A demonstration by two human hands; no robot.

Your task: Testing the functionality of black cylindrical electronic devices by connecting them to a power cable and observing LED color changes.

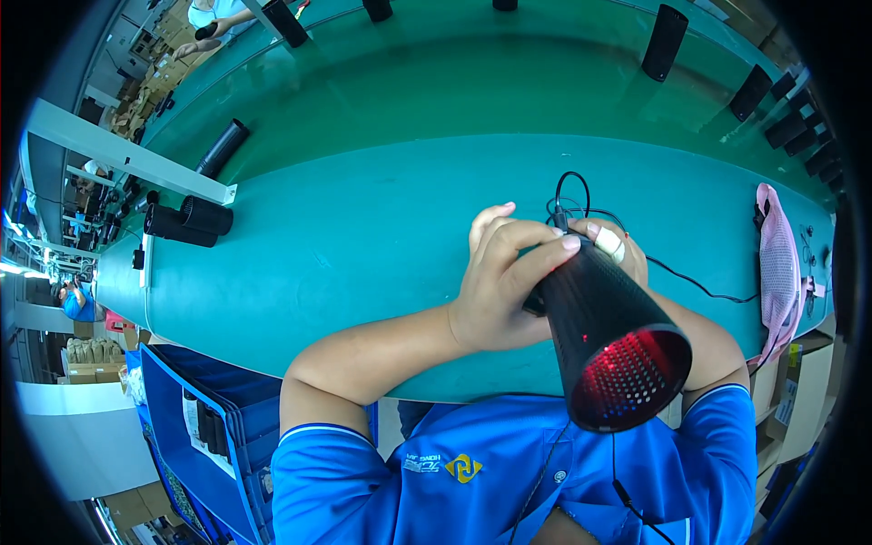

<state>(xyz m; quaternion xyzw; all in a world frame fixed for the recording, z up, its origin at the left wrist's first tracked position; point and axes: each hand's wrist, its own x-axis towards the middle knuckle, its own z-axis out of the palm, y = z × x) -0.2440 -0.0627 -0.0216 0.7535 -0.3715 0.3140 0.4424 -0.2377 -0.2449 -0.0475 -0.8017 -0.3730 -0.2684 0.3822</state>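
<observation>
A black, slightly flared cylinder (590, 304) is tilted over the near edge of the bench, its wide open end toward me. Red light glows inside that end over a pattern of small holes. My left hand (495, 286) grips its narrow end from the left, thumb and fingers pressed near the rim. On the other side my right hand (629, 257), a white wrap round one finger, holds the same end, partly hidden behind the cylinder. A black cable plug (560, 219) stands at the narrow end between the fingertips, its cable (581, 182) looping away on the bench.
Two black cylinders (186, 221) lie at the left beside a white post (127, 150), another (222, 148) beyond. Several stand along the far right of the green bench (363, 218). A pink mesh bag (777, 272) is at right, blue bins (204, 427) at lower left. Another person (213, 18) works across.
</observation>
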